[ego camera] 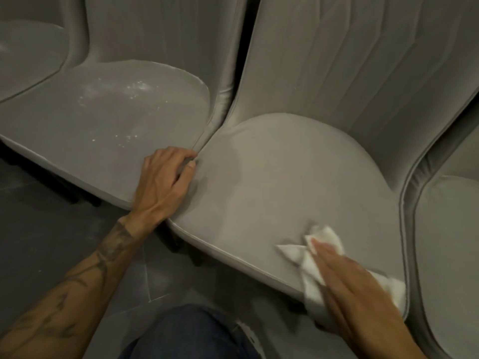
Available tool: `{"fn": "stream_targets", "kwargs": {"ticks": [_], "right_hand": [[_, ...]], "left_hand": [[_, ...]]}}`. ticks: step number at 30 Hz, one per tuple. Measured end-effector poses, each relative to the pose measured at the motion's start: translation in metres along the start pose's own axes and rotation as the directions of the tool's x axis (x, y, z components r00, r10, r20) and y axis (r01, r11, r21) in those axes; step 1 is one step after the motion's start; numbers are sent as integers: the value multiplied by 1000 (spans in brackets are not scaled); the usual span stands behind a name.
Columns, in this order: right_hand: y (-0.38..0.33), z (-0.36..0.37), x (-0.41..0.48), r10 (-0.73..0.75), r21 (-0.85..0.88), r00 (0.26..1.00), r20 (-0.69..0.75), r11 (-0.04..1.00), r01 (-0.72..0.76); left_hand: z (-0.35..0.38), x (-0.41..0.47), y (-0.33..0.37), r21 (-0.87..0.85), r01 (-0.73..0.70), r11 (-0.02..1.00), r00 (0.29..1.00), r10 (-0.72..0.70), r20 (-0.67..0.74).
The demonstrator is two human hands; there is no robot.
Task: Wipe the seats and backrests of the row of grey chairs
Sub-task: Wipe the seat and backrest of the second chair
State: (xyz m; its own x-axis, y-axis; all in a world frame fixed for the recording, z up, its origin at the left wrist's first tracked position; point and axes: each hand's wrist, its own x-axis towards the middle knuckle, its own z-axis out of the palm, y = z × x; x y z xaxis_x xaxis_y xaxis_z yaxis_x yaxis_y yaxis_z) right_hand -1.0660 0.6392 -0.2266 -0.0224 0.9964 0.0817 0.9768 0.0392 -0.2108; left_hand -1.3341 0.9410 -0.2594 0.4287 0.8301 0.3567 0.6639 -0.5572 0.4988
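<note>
the right hand (347, 275) lay flat, fingers straight, pressing the white cloth (326, 237) onto the near right corner of the seat (285, 177), with the front edge just behind the palm. most of the cushion lay ahead and to its left, open as far as the left hand (163, 177), whose curled fingers gripped the seat's left edge at the seam. beyond rose the backrest (350, 60).
</note>
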Motion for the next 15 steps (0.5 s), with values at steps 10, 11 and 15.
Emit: {"fn": "stream_targets", "kwargs": {"ticks": [10, 11, 15], "right_hand": [[-96, 49, 161, -130, 179, 990, -47, 974, 136], [-102, 51, 186, -157, 200, 988, -1, 968, 154], [-63, 52, 241, -149, 167, 988, 42, 976, 140]], "left_hand": [[4, -1, 1, 113, -15, 994, 1000, 16, -1], [3, -1, 2, 116, -5, 993, 1000, 3, 12], [1, 1, 9, 200, -8, 980, 998, -4, 57]]}}
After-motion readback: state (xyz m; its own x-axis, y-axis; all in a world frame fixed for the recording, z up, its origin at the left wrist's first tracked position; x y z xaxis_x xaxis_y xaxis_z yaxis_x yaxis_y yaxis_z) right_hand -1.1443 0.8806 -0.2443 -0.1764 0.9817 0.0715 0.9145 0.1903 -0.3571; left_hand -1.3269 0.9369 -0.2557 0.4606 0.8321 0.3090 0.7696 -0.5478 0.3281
